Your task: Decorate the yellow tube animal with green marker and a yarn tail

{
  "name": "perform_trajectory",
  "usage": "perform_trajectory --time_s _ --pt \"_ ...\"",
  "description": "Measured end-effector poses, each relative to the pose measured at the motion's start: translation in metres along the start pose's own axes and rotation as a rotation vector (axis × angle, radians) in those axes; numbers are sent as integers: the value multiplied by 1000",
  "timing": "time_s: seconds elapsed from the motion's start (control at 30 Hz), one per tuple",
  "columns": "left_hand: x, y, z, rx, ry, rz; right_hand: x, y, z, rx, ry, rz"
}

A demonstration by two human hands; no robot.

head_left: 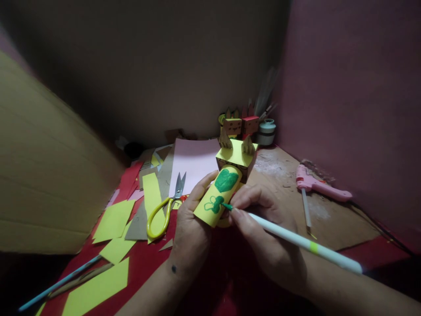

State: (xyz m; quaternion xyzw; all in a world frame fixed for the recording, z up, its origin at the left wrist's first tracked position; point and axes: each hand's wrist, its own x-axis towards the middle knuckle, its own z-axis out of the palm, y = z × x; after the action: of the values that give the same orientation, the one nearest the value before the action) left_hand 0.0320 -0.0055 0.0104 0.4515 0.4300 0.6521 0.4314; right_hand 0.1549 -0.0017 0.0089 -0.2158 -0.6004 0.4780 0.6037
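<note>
My left hand [192, 224] is closed around a paper figure [206, 213] with a yellow tube body and a box-shaped head with two brown cardboard ears. A filled green heart [226, 180] is drawn on the tube. Below it sits a green outlined shape [215, 204], its right part coloured in and its left part bare yellow. Pinched in my right hand [263, 224] is a white-barrelled green felt-tip pen [296, 239], its tip touching the coloured part. Yellow-handled scissors [159, 219] lie left of my left hand, blades apart and pointing away.
Yellow paper pieces [113, 220] and a light blue stick [62, 281] lie at left. Behind my hands are a pale pink sheet [194, 158], two small box-headed figures [233, 127] and a lidded pot [266, 132]. A pink glue gun [324, 186] rests at right; walls stand close.
</note>
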Motion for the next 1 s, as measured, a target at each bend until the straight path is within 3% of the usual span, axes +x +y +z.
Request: perform_trajectory --time_s 1.0 --pt "1 -2 1 -48 1 2 -1 4 1 21 17 22"
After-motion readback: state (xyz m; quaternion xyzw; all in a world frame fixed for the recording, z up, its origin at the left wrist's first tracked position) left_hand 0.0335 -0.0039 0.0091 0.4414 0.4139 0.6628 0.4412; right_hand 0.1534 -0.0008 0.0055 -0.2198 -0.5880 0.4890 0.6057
